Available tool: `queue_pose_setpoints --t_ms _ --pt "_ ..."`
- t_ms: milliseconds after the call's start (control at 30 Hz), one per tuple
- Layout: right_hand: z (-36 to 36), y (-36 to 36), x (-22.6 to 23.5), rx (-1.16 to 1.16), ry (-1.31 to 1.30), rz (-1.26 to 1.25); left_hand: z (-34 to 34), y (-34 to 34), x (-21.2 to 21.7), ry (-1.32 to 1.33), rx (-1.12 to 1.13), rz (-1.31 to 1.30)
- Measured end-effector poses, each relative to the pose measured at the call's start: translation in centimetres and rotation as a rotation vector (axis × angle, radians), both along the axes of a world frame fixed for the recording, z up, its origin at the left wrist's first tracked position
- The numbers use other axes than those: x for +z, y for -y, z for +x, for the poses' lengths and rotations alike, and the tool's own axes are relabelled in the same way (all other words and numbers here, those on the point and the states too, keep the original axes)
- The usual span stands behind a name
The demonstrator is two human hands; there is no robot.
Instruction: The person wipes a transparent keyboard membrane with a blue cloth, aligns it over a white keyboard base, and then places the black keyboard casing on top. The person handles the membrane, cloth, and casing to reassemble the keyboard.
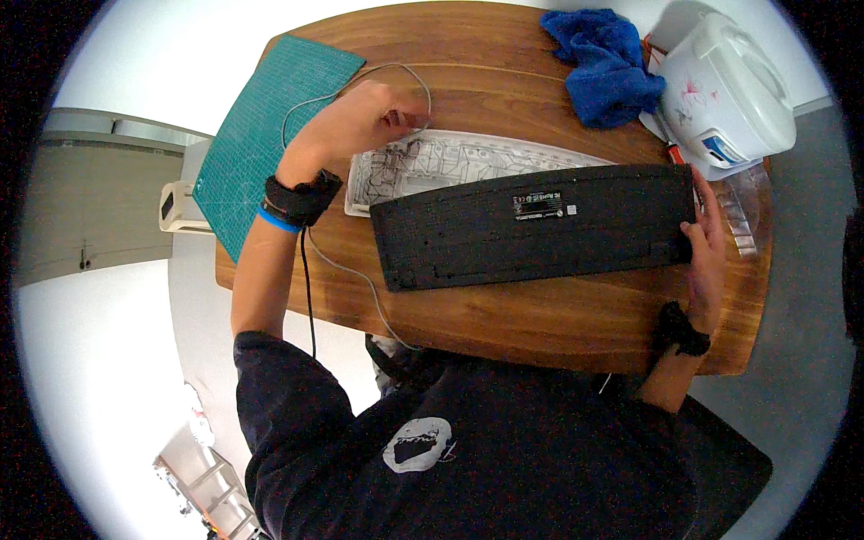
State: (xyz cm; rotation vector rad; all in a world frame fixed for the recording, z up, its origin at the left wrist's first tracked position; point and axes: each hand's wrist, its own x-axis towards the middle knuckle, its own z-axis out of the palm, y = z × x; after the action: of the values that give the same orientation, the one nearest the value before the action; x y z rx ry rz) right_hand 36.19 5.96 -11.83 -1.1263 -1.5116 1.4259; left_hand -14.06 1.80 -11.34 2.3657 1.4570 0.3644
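A black keyboard back cover (540,236), underside up with a label on it, is tilted over the near part of the wooden table. My right hand (706,225) grips its right end, thumb on the underside. Behind it lies a white keyboard half (477,155) with circuit traces showing; the black cover hides its near right part. My left hand (378,115) is over the left end of the white half, fingers curled together at a thin grey cable (400,67). The cable loops up and left behind my wrist, and a length runs down past the table's near edge.
A green cutting mat (270,117) covers the table's left side. At the back right are a blue towel (603,72) and a white rice cooker (733,99). A red-handled tool (675,155) and a clear plastic tray (745,211) lie near the right edge.
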Motion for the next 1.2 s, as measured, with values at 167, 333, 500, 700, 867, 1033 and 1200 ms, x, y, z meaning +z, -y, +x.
queue_pose_setpoints --t_ms 167,333,500,700,867,1033,1200 --pt "-0.2 0.2 0.3 0.02 -0.003 -0.009 -0.1 0.1 -0.3 0.006 -0.029 0.024" --pt "-0.3 0.5 0.3 0.013 0.032 0.049 0.6 0.5 0.2 0.022 0.022 -0.016" --pt "-0.2 0.4 0.2 0.026 -0.021 -0.01 0.6 0.7 0.0 0.002 -0.011 0.069" --pt "0.3 -0.2 -1.1 0.051 -0.05 0.038 0.4 0.5 -0.4 0.048 0.002 0.002" --pt "0.6 -0.5 -1.4 0.052 0.01 0.085 0.5 0.5 -0.3 0.124 0.012 -0.039" --pt "0.1 -0.3 -0.7 0.079 0.005 0.096 0.7 0.6 -0.3 0.099 0.044 -0.043" --pt "0.6 -0.5 -1.1 0.099 0.005 0.06 1.4 0.4 0.3 0.073 0.084 -0.063"
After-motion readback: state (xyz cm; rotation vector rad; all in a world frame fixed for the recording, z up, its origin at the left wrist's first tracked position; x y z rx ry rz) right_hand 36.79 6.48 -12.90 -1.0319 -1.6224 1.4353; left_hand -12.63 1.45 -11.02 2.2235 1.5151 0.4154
